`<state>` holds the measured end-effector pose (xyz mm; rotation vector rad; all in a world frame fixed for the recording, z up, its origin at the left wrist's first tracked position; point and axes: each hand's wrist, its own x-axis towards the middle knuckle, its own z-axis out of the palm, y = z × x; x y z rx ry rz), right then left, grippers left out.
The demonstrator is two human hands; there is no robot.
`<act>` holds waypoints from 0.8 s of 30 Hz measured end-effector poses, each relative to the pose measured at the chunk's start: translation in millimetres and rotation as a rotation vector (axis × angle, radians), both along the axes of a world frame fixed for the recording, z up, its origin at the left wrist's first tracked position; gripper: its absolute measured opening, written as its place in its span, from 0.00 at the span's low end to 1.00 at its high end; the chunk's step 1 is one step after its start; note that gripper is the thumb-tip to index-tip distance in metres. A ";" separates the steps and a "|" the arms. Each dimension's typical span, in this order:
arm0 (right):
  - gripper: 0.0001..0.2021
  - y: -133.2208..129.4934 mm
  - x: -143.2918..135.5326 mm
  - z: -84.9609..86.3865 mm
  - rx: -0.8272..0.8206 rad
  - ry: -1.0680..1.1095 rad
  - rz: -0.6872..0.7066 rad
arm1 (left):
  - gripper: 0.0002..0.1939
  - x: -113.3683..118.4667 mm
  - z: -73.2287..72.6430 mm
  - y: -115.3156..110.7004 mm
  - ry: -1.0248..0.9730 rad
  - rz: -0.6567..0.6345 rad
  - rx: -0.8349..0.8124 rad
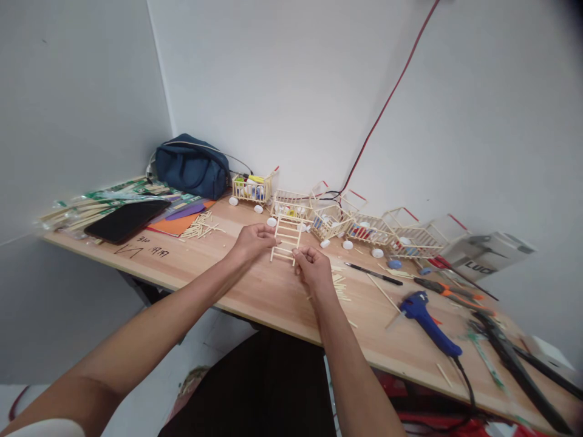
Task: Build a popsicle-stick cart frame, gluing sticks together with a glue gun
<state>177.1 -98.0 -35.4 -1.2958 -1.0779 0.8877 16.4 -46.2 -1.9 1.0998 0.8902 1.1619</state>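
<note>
Between my hands is a small ladder-like frame of thin wooden sticks [286, 237], with several rungs across two long rails. My left hand [255, 240] is closed on its left rail, thumb and fingers pinched together. Lower down on the other side, my right hand [312, 264] pinches the right rail near its bottom end. Just behind the frame stands a miniature stick cart [291, 206] with white wheels, partly covered by the frame's top. Short cut sticks [339, 287] lie beside my right hand.
More miniature carts [371, 230] line the wall. On the right lie a black pen [373, 274], a blue glue gun [430, 325] with its cord, and orange-handled pliers [450, 292]. On the left are a phone [126, 220], a stick pile [200, 227] and a blue pouch [192, 167].
</note>
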 end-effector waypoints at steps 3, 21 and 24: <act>0.19 0.1 0.1 -0.2 0.004 -0.001 0.000 | 0.19 -0.1 0.4 -0.5 0.000 0.000 0.003; 0.19 0.2 0.4 -0.6 -0.007 0.003 -0.003 | 0.19 0.2 1.4 -1.0 0.003 0.001 0.003; 0.19 0.2 0.2 -0.4 -0.005 0.003 -0.001 | 0.19 0.0 2.3 -1.0 0.009 -0.003 -0.001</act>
